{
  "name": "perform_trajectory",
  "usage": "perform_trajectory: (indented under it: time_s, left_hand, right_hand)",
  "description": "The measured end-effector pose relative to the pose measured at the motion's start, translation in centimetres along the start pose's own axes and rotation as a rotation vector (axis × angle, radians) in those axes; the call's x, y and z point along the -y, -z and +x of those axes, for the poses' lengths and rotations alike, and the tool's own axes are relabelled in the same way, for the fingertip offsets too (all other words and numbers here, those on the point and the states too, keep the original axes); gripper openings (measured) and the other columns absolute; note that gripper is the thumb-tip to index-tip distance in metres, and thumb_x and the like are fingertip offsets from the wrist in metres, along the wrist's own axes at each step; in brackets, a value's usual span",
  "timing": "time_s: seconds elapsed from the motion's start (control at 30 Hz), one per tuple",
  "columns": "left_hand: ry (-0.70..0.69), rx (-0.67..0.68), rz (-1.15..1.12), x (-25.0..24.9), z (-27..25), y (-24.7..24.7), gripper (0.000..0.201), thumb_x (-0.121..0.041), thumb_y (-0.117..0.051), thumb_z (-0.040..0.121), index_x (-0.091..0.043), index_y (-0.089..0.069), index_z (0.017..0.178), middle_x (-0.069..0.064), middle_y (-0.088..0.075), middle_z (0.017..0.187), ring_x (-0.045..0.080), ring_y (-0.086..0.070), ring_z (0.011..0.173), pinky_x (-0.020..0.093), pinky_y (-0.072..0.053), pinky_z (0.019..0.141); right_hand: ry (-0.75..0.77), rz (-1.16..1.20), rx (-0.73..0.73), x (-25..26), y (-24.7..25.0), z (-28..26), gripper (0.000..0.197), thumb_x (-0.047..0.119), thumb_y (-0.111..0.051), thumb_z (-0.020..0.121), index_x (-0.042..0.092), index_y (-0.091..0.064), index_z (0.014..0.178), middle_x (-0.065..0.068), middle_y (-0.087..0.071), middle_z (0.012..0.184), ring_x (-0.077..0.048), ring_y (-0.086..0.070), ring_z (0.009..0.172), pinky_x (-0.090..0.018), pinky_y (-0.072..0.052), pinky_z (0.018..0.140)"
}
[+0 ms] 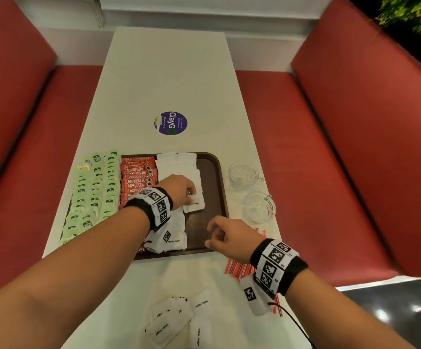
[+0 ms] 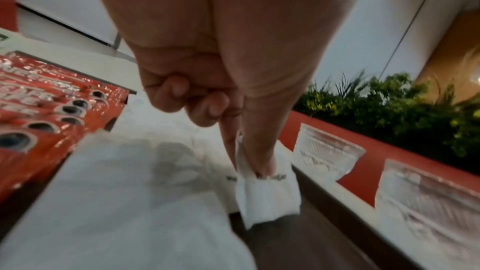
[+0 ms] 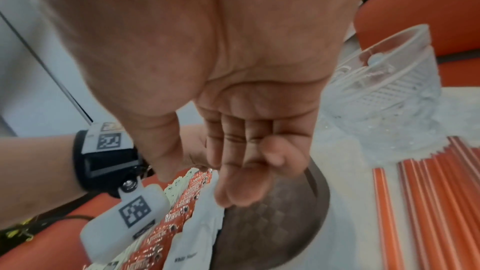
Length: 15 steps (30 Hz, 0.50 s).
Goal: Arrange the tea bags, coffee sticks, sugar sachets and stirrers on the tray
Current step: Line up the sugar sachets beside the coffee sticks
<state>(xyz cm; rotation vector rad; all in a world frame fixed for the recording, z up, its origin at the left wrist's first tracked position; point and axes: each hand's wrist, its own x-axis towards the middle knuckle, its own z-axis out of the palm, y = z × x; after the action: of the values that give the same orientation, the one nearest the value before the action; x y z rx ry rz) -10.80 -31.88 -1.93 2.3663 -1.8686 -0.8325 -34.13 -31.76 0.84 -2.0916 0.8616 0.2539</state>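
A brown tray [image 1: 217, 187] holds green tea bags [image 1: 96, 187] on its left, red coffee sticks [image 1: 137, 177] beside them and white sugar sachets [image 1: 179, 167] in the middle. My left hand [image 1: 181, 190] pinches one sugar sachet [image 2: 267, 194] between thumb and forefinger just above the tray's sachet column. My right hand [image 1: 220, 234] hovers over the tray's bare right part [image 3: 272, 223], fingers relaxed and holding nothing. More loose sugar sachets [image 1: 179, 318] lie on the table near me. Red stirrers [image 3: 428, 202] lie right of the tray, partly under my right wrist.
Two clear glass cups [image 1: 244, 175] [image 1: 259, 207] stand on the white table [image 1: 169, 79] just right of the tray. A round purple sticker [image 1: 170, 123] lies beyond the tray. Red bench seats [image 1: 330, 147] flank the table on both sides.
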Motion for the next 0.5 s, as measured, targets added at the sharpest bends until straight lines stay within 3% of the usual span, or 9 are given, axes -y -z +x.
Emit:
perform_trajectory:
  time_s: [0.13, 0.23, 0.37, 0.5]
  left_hand:
    - [0.024, -0.010, 0.089, 0.1, 0.6, -0.5, 0.029, -0.034, -0.074, 0.085, -0.025, -0.065, 0.111, -0.003, -0.065, 0.111, 0.016, -0.059, 0.097, 0.029, -0.049, 0.084]
    - [-0.032, -0.038, 0.166, 0.1, 0.9, -1.0, 0.044, -0.030, -0.077, 0.083, -0.027, -0.057, 0.122, 0.000, -0.053, 0.120, 0.022, -0.057, 0.106, 0.037, -0.049, 0.090]
    - [-0.202, 0.005, 0.241, -0.7, 1.1, -2.3, 0.045, -0.019, -0.063, 0.091, -0.029, -0.051, 0.134, 0.006, -0.042, 0.127, 0.026, -0.057, 0.101, 0.032, -0.046, 0.082]
    - [-0.222, 0.041, 0.326, -0.7, 1.1, -2.6, 0.045, -0.012, -0.061, 0.093, -0.027, -0.054, 0.134, 0.009, -0.040, 0.131, 0.030, -0.056, 0.105, 0.036, -0.049, 0.088]
  right_hand:
    - [0.021, -0.055, 0.067, 0.1, -1.1, -0.7, 0.034, 0.038, -0.071, 0.090, 0.023, -0.058, 0.117, 0.008, -0.070, 0.097, -0.005, -0.062, 0.081, -0.028, -0.054, 0.081]
    - [0.037, -0.175, 0.115, 0.0, -2.3, -1.0, 0.040, 0.042, -0.073, 0.087, 0.025, -0.057, 0.120, 0.010, -0.067, 0.104, -0.009, -0.061, 0.090, -0.029, -0.052, 0.084]
    - [0.033, -0.305, 0.168, -0.2, -4.2, -1.7, 0.046, 0.044, -0.075, 0.084, 0.025, -0.056, 0.121, 0.008, -0.065, 0.108, -0.013, -0.058, 0.095, -0.031, -0.050, 0.083]
    - [0.012, -0.367, 0.175, -0.3, -6.3, -2.6, 0.057, 0.049, -0.080, 0.078, 0.025, -0.055, 0.124, 0.005, -0.059, 0.117, -0.016, -0.054, 0.102, -0.033, -0.049, 0.088]
